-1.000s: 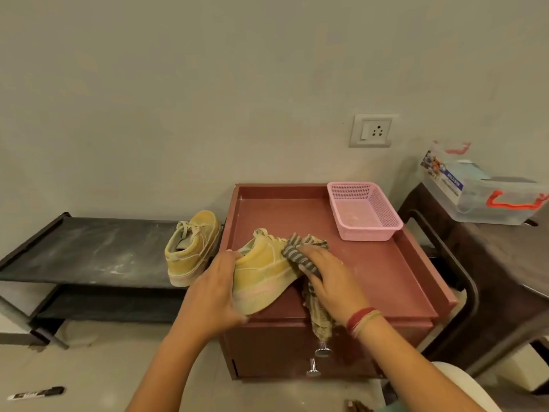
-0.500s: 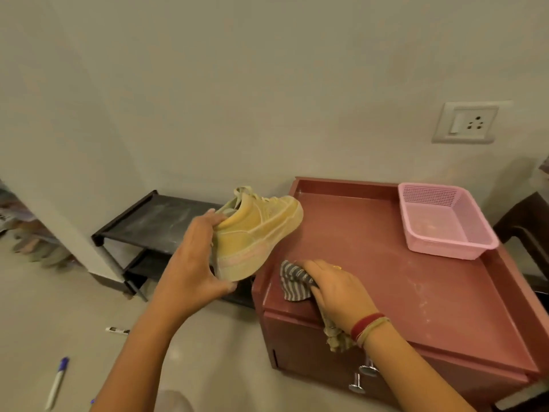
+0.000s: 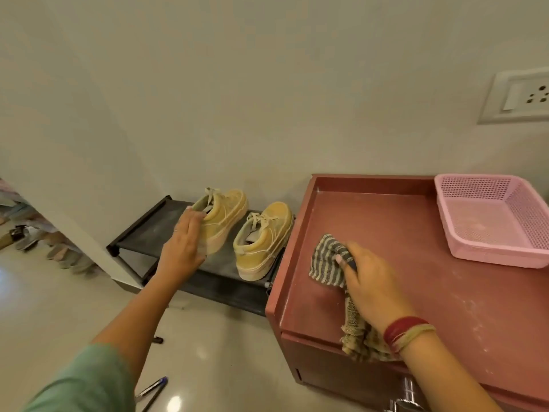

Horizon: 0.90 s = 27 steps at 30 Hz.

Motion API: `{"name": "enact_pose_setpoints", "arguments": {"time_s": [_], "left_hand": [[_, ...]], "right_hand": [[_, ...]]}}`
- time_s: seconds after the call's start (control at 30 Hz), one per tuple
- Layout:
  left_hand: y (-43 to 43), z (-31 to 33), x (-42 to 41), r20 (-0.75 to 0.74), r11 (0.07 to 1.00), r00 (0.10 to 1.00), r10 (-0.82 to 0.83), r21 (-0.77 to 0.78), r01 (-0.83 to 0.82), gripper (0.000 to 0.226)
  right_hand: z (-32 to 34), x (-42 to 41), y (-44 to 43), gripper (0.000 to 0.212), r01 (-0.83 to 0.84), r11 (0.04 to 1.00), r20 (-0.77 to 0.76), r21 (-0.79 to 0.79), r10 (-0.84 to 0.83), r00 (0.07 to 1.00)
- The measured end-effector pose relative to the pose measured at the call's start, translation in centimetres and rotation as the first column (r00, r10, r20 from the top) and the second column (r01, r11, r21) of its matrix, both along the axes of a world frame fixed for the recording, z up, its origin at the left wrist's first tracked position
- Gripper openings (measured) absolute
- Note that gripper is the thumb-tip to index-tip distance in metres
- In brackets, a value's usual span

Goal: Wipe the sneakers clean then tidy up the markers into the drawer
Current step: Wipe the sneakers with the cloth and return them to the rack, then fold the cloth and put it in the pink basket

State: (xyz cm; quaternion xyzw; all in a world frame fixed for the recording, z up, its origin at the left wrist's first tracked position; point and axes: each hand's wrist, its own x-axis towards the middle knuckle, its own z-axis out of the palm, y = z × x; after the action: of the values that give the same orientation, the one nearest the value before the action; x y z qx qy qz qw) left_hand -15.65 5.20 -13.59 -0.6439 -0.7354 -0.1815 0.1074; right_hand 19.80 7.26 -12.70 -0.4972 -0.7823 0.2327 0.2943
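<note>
Two yellow sneakers stand side by side on the black shoe rack point(image 3: 148, 230). My left hand point(image 3: 184, 242) grips the heel of the left sneaker point(image 3: 225, 215), which rests tilted on the rack. The right sneaker point(image 3: 264, 242) stands next to the red cabinet. My right hand point(image 3: 371, 281) presses a striped grey cloth point(image 3: 326, 260) onto the red cabinet top point(image 3: 416, 233); the cloth's tail hangs over the front edge. A blue-capped marker point(image 3: 153, 388) lies on the floor near my left sleeve. A dark marker point(image 3: 157, 340) lies on the floor by my forearm.
A pink plastic basket point(image 3: 490, 242) sits at the back right of the cabinet top. Metal drawer knobs point(image 3: 407, 391) show on the cabinet front below my right wrist. A wall socket point(image 3: 523, 96) is at upper right. More shoes point(image 3: 59, 254) stand on the floor at far left.
My left hand has carried the sneaker from the air beside the cabinet down onto the rack, next to the other sneaker. My right hand stays on the cloth. The view has swung left.
</note>
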Motion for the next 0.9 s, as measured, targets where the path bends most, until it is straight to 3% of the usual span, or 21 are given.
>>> {"name": "enact_pose_setpoints", "arguments": {"time_s": [0.13,0.33,0.6,0.7,0.9], "left_hand": [[1.4,-3.9,-1.3,-0.015,0.997,0.998,0.063,-0.047,-0.064,0.070],[-0.1,-6.5,-3.0,-0.033,0.994,0.999,-0.036,-0.107,0.032,0.074],[-0.9,-4.3,-1.5,-0.174,0.958,0.985,0.008,-0.281,-0.057,0.085],[-1.5,-1.2,2.4,-0.213,0.985,0.977,-0.001,-0.168,-0.035,0.076],[-3.5,5.1,14.7,0.073,0.974,0.992,-0.099,0.211,0.082,0.041]], "right_hand": [[-0.2,0.9,0.3,0.013,0.008,0.999,0.040,-0.045,-0.006,0.999],[-0.4,0.5,-0.3,0.017,-0.036,0.997,0.121,-0.063,0.043,0.992],[0.2,0.3,-1.6,0.015,-0.054,0.999,0.086,0.001,0.054,0.995],[0.3,0.8,-2.3,0.028,-0.059,0.992,0.061,0.110,0.053,0.997],[1.7,2.6,-4.0,0.053,-0.049,0.869,0.200,0.493,-0.059,0.978]]}}
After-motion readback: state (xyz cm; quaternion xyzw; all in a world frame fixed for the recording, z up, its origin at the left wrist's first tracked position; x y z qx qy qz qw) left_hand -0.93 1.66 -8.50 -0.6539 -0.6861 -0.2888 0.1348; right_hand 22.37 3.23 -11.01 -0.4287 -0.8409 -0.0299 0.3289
